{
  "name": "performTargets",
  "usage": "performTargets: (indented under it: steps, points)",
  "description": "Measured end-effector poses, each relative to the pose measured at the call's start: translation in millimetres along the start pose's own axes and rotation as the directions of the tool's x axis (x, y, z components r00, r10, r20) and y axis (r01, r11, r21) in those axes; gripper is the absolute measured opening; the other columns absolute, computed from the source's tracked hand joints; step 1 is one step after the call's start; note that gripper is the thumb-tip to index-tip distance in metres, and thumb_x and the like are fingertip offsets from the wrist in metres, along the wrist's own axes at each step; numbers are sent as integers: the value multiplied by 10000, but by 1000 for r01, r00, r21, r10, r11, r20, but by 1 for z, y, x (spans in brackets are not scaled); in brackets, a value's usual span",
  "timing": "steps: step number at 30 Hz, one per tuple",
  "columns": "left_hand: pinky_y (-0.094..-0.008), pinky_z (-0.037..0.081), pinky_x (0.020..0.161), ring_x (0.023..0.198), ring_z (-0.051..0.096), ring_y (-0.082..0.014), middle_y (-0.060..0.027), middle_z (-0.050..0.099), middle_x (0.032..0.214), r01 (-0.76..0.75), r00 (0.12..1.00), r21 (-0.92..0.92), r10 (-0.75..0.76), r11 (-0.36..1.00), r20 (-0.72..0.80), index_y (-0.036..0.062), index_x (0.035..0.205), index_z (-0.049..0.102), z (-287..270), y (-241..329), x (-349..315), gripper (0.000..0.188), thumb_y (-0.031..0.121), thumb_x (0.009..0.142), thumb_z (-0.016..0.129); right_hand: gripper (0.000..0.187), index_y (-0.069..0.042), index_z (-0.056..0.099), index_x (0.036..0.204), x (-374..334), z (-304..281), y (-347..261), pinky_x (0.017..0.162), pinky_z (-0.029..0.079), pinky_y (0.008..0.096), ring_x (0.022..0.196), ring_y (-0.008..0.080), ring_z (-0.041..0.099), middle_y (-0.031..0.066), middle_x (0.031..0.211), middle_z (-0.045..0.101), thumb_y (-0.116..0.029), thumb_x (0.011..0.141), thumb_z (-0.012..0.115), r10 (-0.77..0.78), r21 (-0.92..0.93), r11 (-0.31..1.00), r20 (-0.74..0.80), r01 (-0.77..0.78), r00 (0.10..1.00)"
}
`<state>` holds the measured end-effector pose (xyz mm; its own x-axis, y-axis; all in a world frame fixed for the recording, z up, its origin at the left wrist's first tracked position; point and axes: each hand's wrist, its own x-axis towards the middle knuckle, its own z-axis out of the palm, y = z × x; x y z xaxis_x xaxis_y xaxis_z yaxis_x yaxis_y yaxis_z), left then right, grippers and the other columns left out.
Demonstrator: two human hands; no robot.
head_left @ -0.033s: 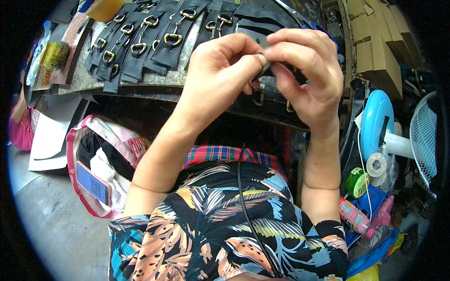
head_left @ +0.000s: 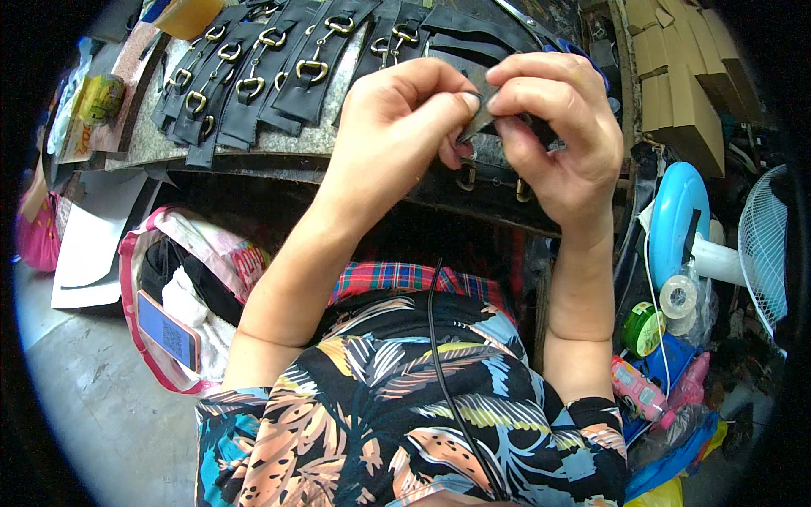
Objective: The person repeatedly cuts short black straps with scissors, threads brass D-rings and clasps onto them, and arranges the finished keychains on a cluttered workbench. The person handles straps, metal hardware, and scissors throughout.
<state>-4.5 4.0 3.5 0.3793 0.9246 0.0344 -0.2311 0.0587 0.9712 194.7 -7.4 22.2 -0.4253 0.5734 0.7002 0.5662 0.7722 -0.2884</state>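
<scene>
Over the front edge of the bench my two hands meet. Thumb and finger of my left hand (head_left: 401, 118) are closed on the end of a small black strap (head_left: 479, 123), which looks like leather. My right hand (head_left: 562, 118) pinches the same strap from the other side, its fingers curled. Much of the strap is hidden by the fingers. Brass-coloured metal rings (head_left: 465, 177) show just below my hands; whether they belong to this strap I cannot tell. Left of my hands, several black straps with brass-coloured snaffle-shaped hardware (head_left: 312, 70) lie in a row across the bench.
A tape roll (head_left: 100, 100) sits at the bench's left end. Below it stands an open bag (head_left: 135, 313) with a phone (head_left: 168, 330) on top. Cardboard boxes (head_left: 688, 110), a blue and white fan (head_left: 676, 228) and a green roll (head_left: 644, 329) are at the right.
My right hand has shifted slightly right and its fingers have parted a little from my left fingertips. More of the black strap now shows between the two hands.
</scene>
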Motion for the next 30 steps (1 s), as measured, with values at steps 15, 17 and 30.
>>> performTargets:
  steps: [15,17,30]
  points:
    - [-310,632,658,713,712,-177,-118,702,914,68,997,-328,-48,942,67,-33,1102,614,-1,-7,2,182,113,1029,532,271,-27,720,1142,-21,-10,9,909,497,307,991,187,655,88,1060,719,-206,940,749,495,363,794,83,-489,865]
    - [-260,586,626,700,695,-146,-74,682,849,27,999,-179,-23,984,26,-24,1037,637,-3,-4,3,165,133,1015,589,219,-27,735,1114,-23,-13,9,879,500,303,950,176,663,85,1011,726,-168,947,737,493,256,823,122,-507,862]
    - [-392,527,767,900,639,-324,-95,642,956,-352,803,857,592,377,69,72,1043,687,-8,-9,14,197,79,854,742,170,-167,784,914,-19,2,26,796,451,392,830,230,621,28,799,645,-304,815,794,227,-451,870,9,-198,974]
